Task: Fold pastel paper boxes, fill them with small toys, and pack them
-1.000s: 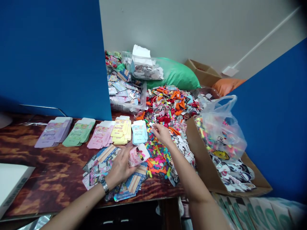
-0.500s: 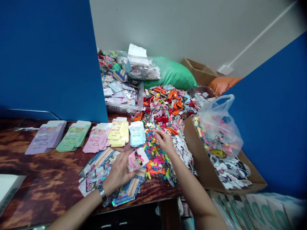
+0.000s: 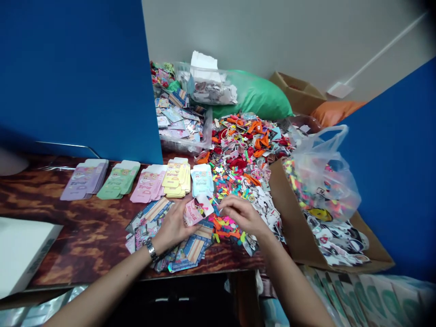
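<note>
Wrapped round a small pink cardboard box (image 3: 193, 213), my left hand (image 3: 173, 227) holds it tilted with its open, white-flapped end to the right. Small coloured bits show in that opening. Just right of the box, my right hand (image 3: 242, 214) has its fingers pinched together; a small pale piece may be at the tips, too small to name. Beneath my right hand spreads a pile of small bright-coloured pieces (image 3: 226, 229). Printed cards (image 3: 189, 254) lie fanned under my left hand. A stack of light blue flat boxes (image 3: 202, 181) sits behind the held box.
Stacks of yellow (image 3: 176, 178), pink (image 3: 148, 184), green (image 3: 119, 180) and purple flat boxes (image 3: 83, 181) line the table's back left. A cardboard box (image 3: 289, 218) with white cut-outs and a plastic bag (image 3: 327, 177) stands right. Behind are a green sack (image 3: 259, 93) and clear tub (image 3: 207, 131).
My right hand has come down from the coloured pile to beside the pink box's opening. The box's white flap now stands up. The whole view has shifted slightly.
</note>
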{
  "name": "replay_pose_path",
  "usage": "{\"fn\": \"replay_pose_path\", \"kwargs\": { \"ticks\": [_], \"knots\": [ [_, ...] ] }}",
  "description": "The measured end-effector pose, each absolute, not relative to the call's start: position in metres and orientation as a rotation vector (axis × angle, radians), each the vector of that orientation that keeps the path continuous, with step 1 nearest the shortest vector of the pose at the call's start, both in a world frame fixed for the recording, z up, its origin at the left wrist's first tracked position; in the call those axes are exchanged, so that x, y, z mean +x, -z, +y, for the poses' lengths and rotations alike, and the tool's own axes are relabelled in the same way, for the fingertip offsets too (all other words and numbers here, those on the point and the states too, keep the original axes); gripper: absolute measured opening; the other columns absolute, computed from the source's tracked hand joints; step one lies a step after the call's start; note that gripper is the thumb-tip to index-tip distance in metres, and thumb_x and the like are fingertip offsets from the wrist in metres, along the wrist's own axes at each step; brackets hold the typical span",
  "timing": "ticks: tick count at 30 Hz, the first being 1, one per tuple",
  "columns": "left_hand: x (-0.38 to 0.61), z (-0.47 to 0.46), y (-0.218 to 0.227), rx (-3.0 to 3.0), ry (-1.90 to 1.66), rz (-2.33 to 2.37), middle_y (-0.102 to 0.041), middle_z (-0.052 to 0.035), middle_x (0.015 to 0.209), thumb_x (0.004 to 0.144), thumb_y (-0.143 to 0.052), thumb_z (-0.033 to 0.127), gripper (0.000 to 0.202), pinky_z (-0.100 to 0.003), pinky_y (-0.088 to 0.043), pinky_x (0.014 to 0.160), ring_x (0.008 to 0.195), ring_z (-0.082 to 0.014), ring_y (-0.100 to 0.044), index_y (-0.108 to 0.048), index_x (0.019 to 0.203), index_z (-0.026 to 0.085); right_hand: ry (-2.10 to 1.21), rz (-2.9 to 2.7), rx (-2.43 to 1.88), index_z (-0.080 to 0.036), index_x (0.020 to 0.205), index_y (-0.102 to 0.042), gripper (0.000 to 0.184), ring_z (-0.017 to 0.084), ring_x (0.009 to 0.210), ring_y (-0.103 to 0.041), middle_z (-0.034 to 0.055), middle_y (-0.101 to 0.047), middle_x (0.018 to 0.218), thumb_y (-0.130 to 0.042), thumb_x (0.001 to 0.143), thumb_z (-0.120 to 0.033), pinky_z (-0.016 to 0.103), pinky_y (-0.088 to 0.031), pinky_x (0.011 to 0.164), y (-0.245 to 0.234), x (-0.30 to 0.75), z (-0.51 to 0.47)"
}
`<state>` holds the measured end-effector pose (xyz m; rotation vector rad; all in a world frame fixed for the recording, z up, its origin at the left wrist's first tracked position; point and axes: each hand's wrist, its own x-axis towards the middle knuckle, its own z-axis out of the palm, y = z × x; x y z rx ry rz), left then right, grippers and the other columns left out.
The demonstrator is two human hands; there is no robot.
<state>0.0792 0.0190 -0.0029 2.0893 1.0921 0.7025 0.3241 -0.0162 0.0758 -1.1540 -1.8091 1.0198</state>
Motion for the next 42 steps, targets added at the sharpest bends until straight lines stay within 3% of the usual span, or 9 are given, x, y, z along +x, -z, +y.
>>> {"fn": "replay_pose_path", "kwargs": {
  "ticks": [2,7,12,19,25,28,31,42],
  "knots": [
    [0.073,0.022,0.001,2.115,-0.679,1.026,-0.048,-0.0128,0.140,0.075,-0.073,0.039,0.083,-0.048,-0.039,0.107,0.129,-0.0303,-0.046,-0.031,0.145,0.023,-0.845,-2.187,-1.133,-0.021,0.107,-0.065,0.020,0.015,0.087,-0.059,0.0059,-0.063,0.095,-0.048,0.097,-0.019,0.027,-0.047,0.076,-0.089,0.323,-0.017],
    [0.056,0.030,-0.002,2.201,-0.589,0.814,-0.043,-0.0139,0.146,0.077,-0.071,0.045,0.092,-0.047,-0.038,0.109,0.132,-0.0304,-0.044,-0.021,0.150,0.024,-0.549,-2.780,-1.079,-0.019,0.101,-0.066,0.027,0.013,0.074,-0.054,0.0034,-0.059,0.086,-0.046,0.091,-0.005,0.022,-0.043,0.064,-0.107,0.312,-0.012],
    [0.050,0.028,-0.005,2.238,-0.473,0.709,-0.038,-0.0151,0.151,0.073,-0.073,0.049,0.094,-0.048,-0.035,0.111,0.137,-0.0323,-0.039,-0.025,0.149,0.023,-0.501,-2.970,-0.875,-0.020,0.097,-0.068,0.022,0.013,0.075,-0.054,0.0028,-0.061,0.086,-0.052,0.090,-0.007,0.022,-0.041,0.065,-0.110,0.297,-0.004],
    [0.052,0.018,-0.009,2.179,-0.547,0.786,-0.048,-0.0152,0.142,0.071,-0.076,0.047,0.089,-0.047,-0.040,0.107,0.131,-0.0316,-0.047,-0.033,0.145,0.022,-0.446,-2.493,-1.134,-0.019,0.096,-0.064,0.013,0.016,0.079,-0.056,0.0047,-0.068,0.086,-0.053,0.095,-0.025,0.028,-0.045,0.074,-0.084,0.276,-0.011],
    [0.054,0.012,-0.010,2.161,-0.739,0.827,-0.048,-0.0151,0.142,0.076,-0.072,0.045,0.083,-0.048,-0.040,0.107,0.130,-0.0301,-0.047,-0.031,0.144,0.022,-0.410,-2.351,-1.252,-0.020,0.095,-0.068,0.012,0.021,0.103,-0.057,0.0103,-0.063,0.114,-0.056,0.093,-0.024,0.036,-0.048,0.088,-0.073,0.266,-0.027],
    [0.055,0.010,-0.010,2.175,-0.747,0.849,-0.048,-0.0155,0.141,0.077,-0.072,0.044,0.082,-0.049,-0.039,0.107,0.130,-0.0305,-0.046,-0.031,0.144,0.022,-0.461,-2.320,-1.216,-0.022,0.107,-0.067,0.021,0.022,0.110,-0.056,0.0111,-0.059,0.123,-0.051,0.094,-0.019,0.038,-0.048,0.092,-0.077,0.267,-0.031],
    [0.056,0.008,-0.012,2.191,-0.775,0.856,-0.044,-0.0151,0.145,0.078,-0.070,0.042,0.085,-0.049,-0.038,0.108,0.132,-0.0311,-0.043,-0.024,0.148,0.022,-0.452,-2.239,-1.232,-0.023,0.114,-0.064,0.026,0.023,0.116,-0.053,0.0120,-0.056,0.127,-0.051,0.093,-0.016,0.041,-0.047,0.096,-0.082,0.268,-0.032],
    [0.053,0.003,0.001,2.372,-0.752,0.945,-0.047,-0.0173,0.131,0.084,-0.058,0.033,0.096,-0.047,-0.043,0.095,0.113,-0.0328,-0.047,0.007,0.153,0.021,-0.319,-2.433,-1.300,-0.019,0.095,-0.070,0.016,0.030,0.123,-0.046,0.0149,-0.048,0.137,-0.055,0.090,-0.019,0.050,-0.045,0.099,-0.092,0.260,-0.032]
  ]
}}
